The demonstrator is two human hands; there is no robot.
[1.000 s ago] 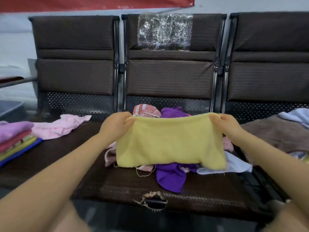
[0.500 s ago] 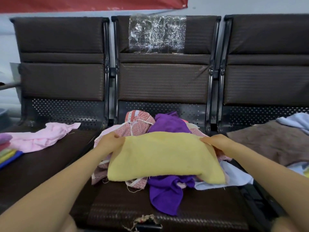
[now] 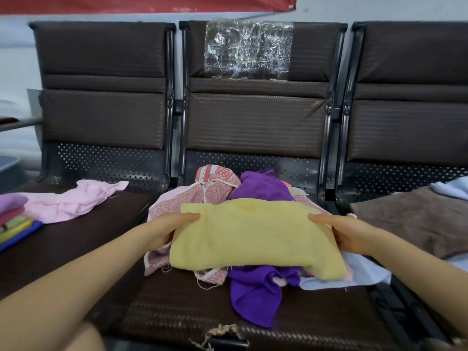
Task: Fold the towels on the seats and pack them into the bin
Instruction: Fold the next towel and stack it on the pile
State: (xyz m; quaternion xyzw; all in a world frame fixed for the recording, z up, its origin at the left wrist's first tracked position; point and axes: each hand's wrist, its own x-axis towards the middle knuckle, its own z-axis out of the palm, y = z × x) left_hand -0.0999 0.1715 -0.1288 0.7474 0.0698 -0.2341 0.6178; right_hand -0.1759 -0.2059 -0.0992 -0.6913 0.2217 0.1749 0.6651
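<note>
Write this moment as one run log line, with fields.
step: folding | item: yellow towel | left hand: grips left edge | right hand: grips right edge | under: towel pile, middle seat

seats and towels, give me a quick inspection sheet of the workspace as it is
Surface: three dark brown seats in a row, middle one torn at its front edge.
Job's things: yellow towel on the unfolded pile; folded stack far left.
Clutter: pink cloth, brown towel.
Grippers: left hand and right hand hold the yellow towel's sides.
Cables: nothing seen.
Surroundings: clear plastic on the middle backrest; bin not clearly seen.
</note>
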